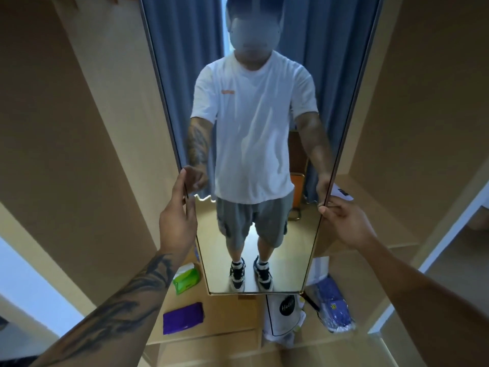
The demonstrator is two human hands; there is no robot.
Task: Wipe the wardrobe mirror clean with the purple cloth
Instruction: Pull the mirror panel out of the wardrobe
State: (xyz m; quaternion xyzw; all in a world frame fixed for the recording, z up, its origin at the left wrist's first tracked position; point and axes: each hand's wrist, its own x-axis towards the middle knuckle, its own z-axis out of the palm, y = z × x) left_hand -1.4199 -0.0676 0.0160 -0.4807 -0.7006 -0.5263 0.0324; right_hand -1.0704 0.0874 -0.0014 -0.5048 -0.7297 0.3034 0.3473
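Note:
The tall, narrow wardrobe mirror [254, 144] stands upright in front of me inside the wooden wardrobe and reflects a person in a white T-shirt and grey shorts. My left hand [178, 218] holds its left edge at about mid height, fingers lying up along the frame. My right hand [344, 221] pinches the right edge at the same height. The purple cloth [183, 317] lies folded flat on the wardrobe's bottom shelf, below and left of the mirror's lower corner, and neither hand touches it.
A green pack of wipes [186, 280] stands beside the mirror's lower left corner. A white bag with a black round label [284, 319] and a blue plastic-wrapped bundle [334, 305] sit at the lower right. Wooden wardrobe panels [79, 128] flank the mirror closely.

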